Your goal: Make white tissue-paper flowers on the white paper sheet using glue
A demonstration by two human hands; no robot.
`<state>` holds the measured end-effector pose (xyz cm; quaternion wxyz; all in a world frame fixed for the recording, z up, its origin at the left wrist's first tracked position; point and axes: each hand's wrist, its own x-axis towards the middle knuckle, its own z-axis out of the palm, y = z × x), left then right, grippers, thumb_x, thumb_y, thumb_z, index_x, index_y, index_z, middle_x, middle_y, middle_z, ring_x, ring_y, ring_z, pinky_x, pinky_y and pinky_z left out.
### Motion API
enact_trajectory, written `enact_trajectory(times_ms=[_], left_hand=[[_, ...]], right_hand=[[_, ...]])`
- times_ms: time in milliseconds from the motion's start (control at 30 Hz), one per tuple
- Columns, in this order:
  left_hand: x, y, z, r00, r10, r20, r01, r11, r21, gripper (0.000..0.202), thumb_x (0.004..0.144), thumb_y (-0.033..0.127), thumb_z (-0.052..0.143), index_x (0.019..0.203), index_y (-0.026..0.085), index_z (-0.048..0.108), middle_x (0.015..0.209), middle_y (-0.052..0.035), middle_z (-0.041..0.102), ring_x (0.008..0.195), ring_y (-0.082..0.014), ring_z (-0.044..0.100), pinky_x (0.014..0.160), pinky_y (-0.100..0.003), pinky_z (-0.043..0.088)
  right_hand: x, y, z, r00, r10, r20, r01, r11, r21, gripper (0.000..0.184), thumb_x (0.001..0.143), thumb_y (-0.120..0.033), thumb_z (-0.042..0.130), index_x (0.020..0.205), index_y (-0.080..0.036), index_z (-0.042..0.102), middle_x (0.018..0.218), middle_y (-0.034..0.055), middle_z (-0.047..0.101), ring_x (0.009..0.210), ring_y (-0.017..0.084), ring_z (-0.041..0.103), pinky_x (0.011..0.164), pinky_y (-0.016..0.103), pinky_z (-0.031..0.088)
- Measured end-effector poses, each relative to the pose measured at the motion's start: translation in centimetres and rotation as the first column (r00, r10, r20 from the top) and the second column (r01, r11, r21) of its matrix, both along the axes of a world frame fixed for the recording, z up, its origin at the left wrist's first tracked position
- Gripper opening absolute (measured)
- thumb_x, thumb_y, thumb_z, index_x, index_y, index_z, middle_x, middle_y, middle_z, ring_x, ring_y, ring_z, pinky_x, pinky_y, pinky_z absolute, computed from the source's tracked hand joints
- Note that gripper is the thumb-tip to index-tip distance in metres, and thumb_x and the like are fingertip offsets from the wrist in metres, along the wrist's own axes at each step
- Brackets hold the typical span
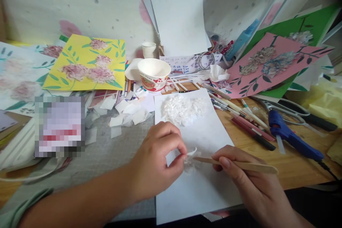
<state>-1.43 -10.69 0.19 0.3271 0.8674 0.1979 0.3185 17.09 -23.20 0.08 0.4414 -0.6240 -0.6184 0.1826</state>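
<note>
Left hand [157, 156] pinches a small tissue scrap [191, 152] over the white sheet [197, 181], just below the tissue cluster [184, 109]. Right hand [251, 181] grips a wooden stick [235, 164], tip touching the scrap. Best to keep the pinch light, press with the stick tip only, and seat the scrap tight against the cluster.

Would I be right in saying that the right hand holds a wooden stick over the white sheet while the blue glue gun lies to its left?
Not quite: the head view shows the blue glue gun lying to the right of the right hand, on the table. The wooden stick and white sheet are as you say.
</note>
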Motion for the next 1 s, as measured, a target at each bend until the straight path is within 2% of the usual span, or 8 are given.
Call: enact_trajectory(times_ms=[200,367,500,600,733,833,1000], left_hand=[[0.3,-0.7,-1.0,0.994,-0.072,-0.078,0.082,0.987,0.138,0.014,0.075,0.003,0.057,0.071,0.017,0.057,0.083,-0.0007,0.054,0.079,-0.0152,0.048,0.076,-0.034,0.035],[0.3,-0.8,-1.1,0.981,-0.080,-0.178,0.125,0.958,0.257,0.015,0.079,0.005,0.058,0.068,0.016,0.058,0.084,-0.0013,0.057,0.079,-0.0171,0.046,0.073,-0.037,0.030],[0.3,-0.8,-0.9,0.975,-0.064,-0.215,0.130,0.942,0.310,0.016,0.080,0.006,0.059,0.067,0.016,0.059,0.084,-0.0013,0.057,0.080,-0.0177,0.047,0.073,-0.038,0.028],[0.3,-0.8,-0.9,0.972,-0.057,-0.229,0.132,0.934,0.331,0.015,0.081,0.009,0.061,0.068,0.016,0.060,0.084,-0.0012,0.057,0.080,-0.0176,0.047,0.073,-0.038,0.028],[0.3,-0.8,-1.1,0.969,-0.054,-0.242,0.133,0.937,0.324,0.013,0.082,0.011,0.062,0.070,0.017,0.061,0.084,-0.0008,0.058,0.081,-0.0175,0.048,0.073,-0.038,0.028],[0.3,-0.7,-1.1,0.967,-0.052,-0.248,0.127,0.946,0.298,0.013,0.079,0.009,0.061,0.069,0.017,0.059,0.085,-0.0007,0.058,0.082,-0.0176,0.048,0.074,-0.038,0.027],[0.3,0.6,-0.6,0.958,-0.059,-0.279,0.086,0.993,0.086,0.021,0.067,0.000,0.051,0.073,0.018,0.057,0.085,-0.0002,0.057,0.084,-0.0177,0.051,0.078,-0.036,0.032]], right_hand=[[0.1,0.2,-0.1,0.997,-0.035,-0.072,0.033,0.999,-0.021,0.018,0.095,-0.025,0.050,0.082,-0.025,0.064,0.068,-0.0054,0.063,0.062,0.010,0.060,0.055,0.016,0.045],[0.2,0.0,0.0,0.997,-0.044,-0.065,0.043,0.999,-0.018,0.019,0.094,-0.025,0.052,0.080,-0.025,0.065,0.068,-0.0048,0.063,0.061,0.010,0.059,0.054,0.016,0.045],[0.5,-0.7,0.5,0.994,-0.084,-0.075,0.089,0.994,0.063,0.014,0.095,-0.024,0.051,0.089,-0.026,0.064,0.072,-0.0044,0.064,0.067,0.011,0.061,0.058,0.018,0.046],[0.2,-1.0,1.4,1.000,-0.017,-0.023,0.019,0.995,0.094,0.015,0.095,-0.024,0.048,0.093,-0.027,0.062,0.074,-0.0034,0.063,0.069,0.012,0.062,0.058,0.020,0.046],[-0.6,-0.4,1.7,0.988,0.118,0.101,-0.124,0.991,0.052,0.014,0.095,-0.018,0.045,0.093,-0.025,0.058,0.075,-0.0031,0.062,0.065,0.011,0.060,0.057,0.022,0.044],[-1.1,0.3,1.1,0.978,0.134,0.162,-0.135,0.991,-0.004,0.017,0.096,-0.018,0.044,0.085,-0.021,0.056,0.069,-0.0030,0.056,0.058,0.010,0.054,0.053,0.023,0.040],[-1.6,1.1,0.7,0.966,0.156,0.206,-0.158,0.987,-0.007,0.022,0.096,-0.016,0.039,0.081,-0.018,0.055,0.066,-0.0011,0.053,0.057,0.012,0.051,0.053,0.025,0.038]])
